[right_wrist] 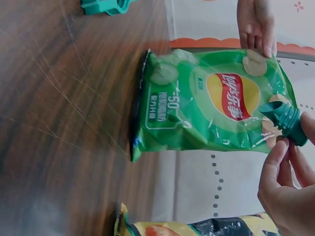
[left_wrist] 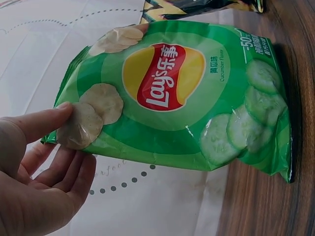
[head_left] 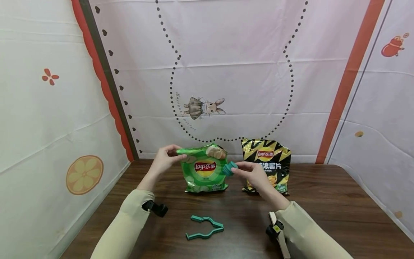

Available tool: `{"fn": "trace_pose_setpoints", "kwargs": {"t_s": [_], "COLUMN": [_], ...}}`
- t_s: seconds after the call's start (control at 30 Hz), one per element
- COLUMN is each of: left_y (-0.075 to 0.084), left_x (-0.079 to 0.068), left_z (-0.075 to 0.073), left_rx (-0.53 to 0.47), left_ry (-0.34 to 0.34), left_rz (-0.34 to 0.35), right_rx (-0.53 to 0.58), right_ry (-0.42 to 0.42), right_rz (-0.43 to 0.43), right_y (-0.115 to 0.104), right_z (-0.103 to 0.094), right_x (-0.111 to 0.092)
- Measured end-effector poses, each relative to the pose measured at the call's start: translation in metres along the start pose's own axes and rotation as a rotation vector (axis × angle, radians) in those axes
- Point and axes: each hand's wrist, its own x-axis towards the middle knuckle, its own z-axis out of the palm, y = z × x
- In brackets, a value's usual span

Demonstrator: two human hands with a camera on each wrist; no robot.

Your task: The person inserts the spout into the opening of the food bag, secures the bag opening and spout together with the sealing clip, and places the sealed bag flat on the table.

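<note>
Holding one bag point(head_left: 205, 169), one spout point(head_left: 229, 168)

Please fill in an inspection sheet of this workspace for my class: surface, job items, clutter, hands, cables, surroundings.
Surface: dark wood-grain tabletop.
Job's things: green chip bag standing upright; teal spout piece in front of it; teal clip lying spread on the tabletop.
Clutter: black-and-yellow chip bag, upright; pale stick-like object, partly hidden.
Hands: left hand pinches the green bag's upper corner; right hand holds the spout piece.
Cables: nothing seen.
Surroundings: printed pale cloth behind and on both sides.
</note>
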Motion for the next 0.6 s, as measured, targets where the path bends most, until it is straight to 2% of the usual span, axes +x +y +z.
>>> {"fn": "trace_pose_setpoints", "kwargs": {"t_s": [0.6], "left_y": [-0.004], "left_x": [-0.008], "left_z": [-0.004], "left_rx": [-0.054], "left_ry": [-0.054], "left_rz": [0.003], "right_rx": [-0.052], "right_ry": [0.037], "right_rz": [-0.052], "right_y": [-0.020], "right_z": [-0.012], "right_x": [0.019]}}
